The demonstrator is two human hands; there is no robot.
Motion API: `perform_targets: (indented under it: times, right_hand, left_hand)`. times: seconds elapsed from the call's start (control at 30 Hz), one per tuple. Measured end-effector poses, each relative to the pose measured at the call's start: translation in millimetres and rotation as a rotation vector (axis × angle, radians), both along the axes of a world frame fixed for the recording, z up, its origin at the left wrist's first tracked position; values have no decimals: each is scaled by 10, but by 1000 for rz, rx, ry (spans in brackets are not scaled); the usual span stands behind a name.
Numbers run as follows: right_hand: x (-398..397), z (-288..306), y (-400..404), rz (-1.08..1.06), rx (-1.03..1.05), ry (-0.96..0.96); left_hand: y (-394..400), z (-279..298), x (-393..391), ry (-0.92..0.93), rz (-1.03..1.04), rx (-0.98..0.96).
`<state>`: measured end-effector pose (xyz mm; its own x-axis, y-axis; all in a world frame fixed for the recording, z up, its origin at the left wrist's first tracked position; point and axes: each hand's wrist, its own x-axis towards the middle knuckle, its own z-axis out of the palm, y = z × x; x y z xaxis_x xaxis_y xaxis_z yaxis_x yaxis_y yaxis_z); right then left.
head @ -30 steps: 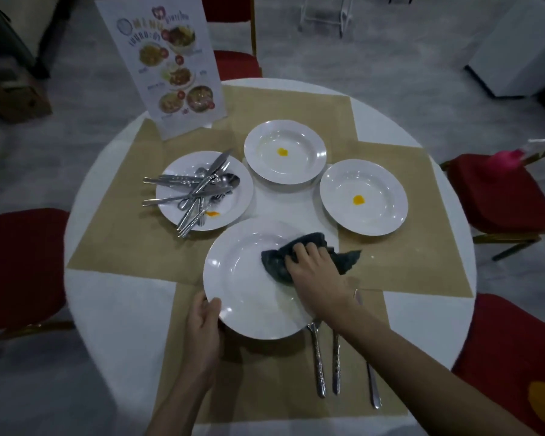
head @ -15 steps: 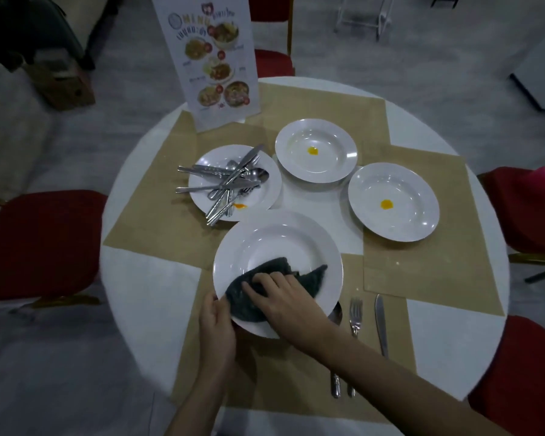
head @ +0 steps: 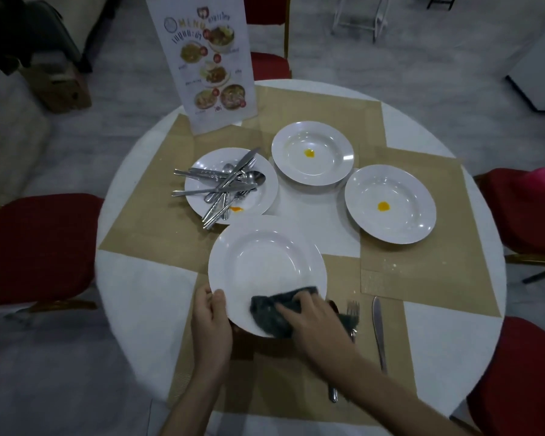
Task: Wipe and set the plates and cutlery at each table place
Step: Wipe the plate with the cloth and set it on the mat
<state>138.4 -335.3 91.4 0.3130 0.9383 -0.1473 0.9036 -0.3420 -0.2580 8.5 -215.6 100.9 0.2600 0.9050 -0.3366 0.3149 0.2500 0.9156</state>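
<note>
Left hand (head: pixel 211 322) fingers gripping white plate (head: pixel 266 272) rim, right hand (head: pixel 317 325) fingers pressing dark cloth (head: pixel 269 314) on plate, round bench (head: pixel 145 297)

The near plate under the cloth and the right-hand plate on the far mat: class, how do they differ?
The near plate looks clean; the right-hand plate has a yellow spot at its centre. The near plate is gripped by the left hand and wiped with the dark cloth under the right hand; the right-hand plate lies untouched. Both are white and round.
</note>
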Motion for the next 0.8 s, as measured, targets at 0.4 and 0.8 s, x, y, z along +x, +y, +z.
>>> perform_targets:
  times: [0.4,0.8]
  right_hand:
    - [-42,43,241,200,110,203]
    - [639,61,191,-152,-68,-194]
  left_hand:
    - [-207,34,61,-45,-67,-137]
    - [-275,124,130,-89,-199,-129]
